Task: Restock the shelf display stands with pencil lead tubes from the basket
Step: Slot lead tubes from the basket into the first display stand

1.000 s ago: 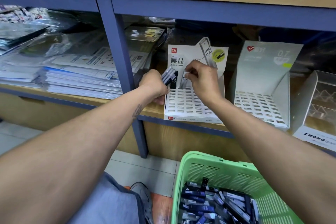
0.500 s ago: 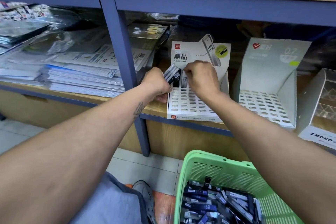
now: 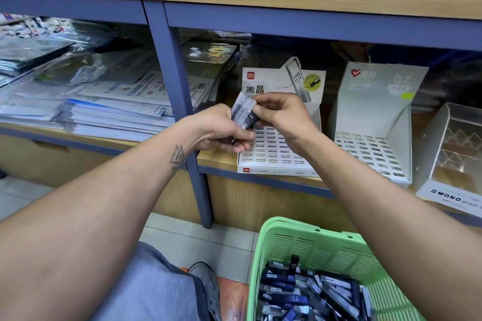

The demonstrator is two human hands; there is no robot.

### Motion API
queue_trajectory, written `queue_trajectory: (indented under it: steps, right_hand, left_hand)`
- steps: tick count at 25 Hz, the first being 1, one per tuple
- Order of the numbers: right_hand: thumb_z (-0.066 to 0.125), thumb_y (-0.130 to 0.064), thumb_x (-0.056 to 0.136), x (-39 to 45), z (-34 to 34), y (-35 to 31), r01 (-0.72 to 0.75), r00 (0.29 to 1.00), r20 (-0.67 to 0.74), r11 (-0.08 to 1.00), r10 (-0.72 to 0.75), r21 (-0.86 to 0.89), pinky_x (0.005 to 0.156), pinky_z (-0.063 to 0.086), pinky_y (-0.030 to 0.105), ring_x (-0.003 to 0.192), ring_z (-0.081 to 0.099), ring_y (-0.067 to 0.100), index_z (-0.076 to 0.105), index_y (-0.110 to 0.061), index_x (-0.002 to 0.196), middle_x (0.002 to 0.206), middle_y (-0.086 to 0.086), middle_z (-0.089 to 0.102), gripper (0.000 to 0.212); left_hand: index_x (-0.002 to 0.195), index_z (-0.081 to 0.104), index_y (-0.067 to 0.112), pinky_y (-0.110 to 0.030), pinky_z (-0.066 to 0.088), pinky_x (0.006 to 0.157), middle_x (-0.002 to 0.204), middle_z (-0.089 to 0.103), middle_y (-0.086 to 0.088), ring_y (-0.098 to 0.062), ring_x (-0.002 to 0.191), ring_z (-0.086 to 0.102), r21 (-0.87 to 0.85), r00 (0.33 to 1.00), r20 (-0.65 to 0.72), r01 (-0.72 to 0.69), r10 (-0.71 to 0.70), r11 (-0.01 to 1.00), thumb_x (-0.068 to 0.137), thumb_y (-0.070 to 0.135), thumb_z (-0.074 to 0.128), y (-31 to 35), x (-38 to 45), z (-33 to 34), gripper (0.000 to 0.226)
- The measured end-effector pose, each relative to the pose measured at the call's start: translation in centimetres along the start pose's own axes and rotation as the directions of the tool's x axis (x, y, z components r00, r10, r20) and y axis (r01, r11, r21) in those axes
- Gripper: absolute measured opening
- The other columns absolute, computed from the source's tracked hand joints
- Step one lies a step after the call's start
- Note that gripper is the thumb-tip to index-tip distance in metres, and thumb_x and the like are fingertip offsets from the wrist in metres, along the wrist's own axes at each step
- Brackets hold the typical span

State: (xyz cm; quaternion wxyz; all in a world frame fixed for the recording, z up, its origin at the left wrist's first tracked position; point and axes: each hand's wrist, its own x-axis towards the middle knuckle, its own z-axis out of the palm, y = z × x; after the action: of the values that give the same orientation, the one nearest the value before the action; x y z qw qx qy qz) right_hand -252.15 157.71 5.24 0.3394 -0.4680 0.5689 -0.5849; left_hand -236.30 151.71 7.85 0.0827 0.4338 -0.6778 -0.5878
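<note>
My left hand (image 3: 221, 129) grips a bundle of pencil lead tubes (image 3: 242, 108) in front of the white HB 0.5 display stand (image 3: 276, 148) on the shelf. My right hand (image 3: 283, 114) pinches one dark tube (image 3: 251, 120) at the bundle's lower right edge. The stand's slotted tray shows many empty slots; its back rows are hidden behind my hands. A second white 0.7 display stand (image 3: 375, 122) sits to the right with empty slots. The green basket (image 3: 307, 242) at the bottom right holds several dark lead tubes (image 3: 294, 294).
A blue shelf post (image 3: 180, 112) stands just left of the stand. Stacks of paper and plastic-wrapped packs (image 3: 109, 101) fill the left shelf bay. A clear MONO box (image 3: 453, 161) is at the far right. My knee and shoe (image 3: 206, 286) are beside the basket.
Both hands have drawn back from the stand's back row toward me. My right hand has moved from the stand's slots to the bundle in my left hand.
</note>
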Motion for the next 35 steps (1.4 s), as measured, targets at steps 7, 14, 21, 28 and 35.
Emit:
queue_trajectory:
  steps: [7,14,21,28,35]
  right_hand:
    - [0.070,0.004,0.089,-0.6,-1.6,0.6,-0.012,0.994,-0.105,1.000,0.011,-0.004,0.072,0.060,0.025,0.078,0.072,0.021,0.074,-0.004,0.097,0.089,0.013,0.074,0.012]
    - [0.072,0.003,0.089,-0.5,-1.7,-0.4,0.050,0.986,-0.148,0.987,-0.073,-0.152,0.069,0.058,0.022,0.062,0.069,0.012,0.070,-0.007,0.099,0.081,0.011,0.070,0.014]
    - [0.073,-0.001,0.088,1.5,-0.4,0.4,0.163,0.958,-0.140,0.874,-0.252,-0.459,0.076,0.062,0.035,0.076,0.072,0.021,0.070,-0.014,0.091,0.079,0.000,0.069,0.015]
    - [0.074,-0.004,0.085,2.4,-0.3,2.2,0.227,0.953,-0.021,0.756,-0.303,-0.614,0.079,0.059,0.043,0.080,0.070,0.020,0.074,-0.017,0.088,0.082,0.001,0.072,0.013]
    - [0.069,-0.010,0.090,3.2,0.5,1.1,0.316,0.926,0.143,0.510,-0.349,-0.800,0.084,0.052,0.040,0.097,0.064,0.029,0.078,-0.012,0.100,0.103,0.006,0.068,0.014]
  left_hand:
    - [0.109,0.061,-0.005,-0.032,0.063,0.061,0.086,0.074,-0.026,-0.032,0.072,0.075,-0.159,0.999,-0.050,-0.001,-0.008,0.987,0.090,-0.005,0.067,-0.6,0.0,-0.6,0.021]
    - [0.117,0.056,-0.003,-0.024,0.049,0.041,0.073,0.072,-0.016,-0.022,0.052,0.066,-0.022,0.951,-0.308,0.026,-0.031,0.999,0.090,0.002,0.070,-0.6,1.0,-0.5,0.030]
    - [0.097,0.050,0.003,-0.022,0.042,0.035,0.063,0.063,-0.013,-0.014,0.037,0.056,0.150,0.926,-0.375,0.011,0.047,0.989,0.086,0.001,0.074,-0.6,2.0,0.6,0.027]
    - [0.092,0.056,0.002,-0.022,0.044,0.038,0.062,0.064,-0.015,-0.017,0.040,0.057,0.153,0.923,-0.384,0.033,0.029,0.988,0.084,-0.004,0.074,-0.6,3.1,0.7,0.021]
    - [0.101,0.060,-0.001,-0.021,0.041,0.037,0.058,0.063,-0.014,-0.017,0.038,0.055,0.145,0.920,-0.393,0.054,0.008,0.988,0.083,-0.005,0.073,-0.6,3.3,0.7,0.023]
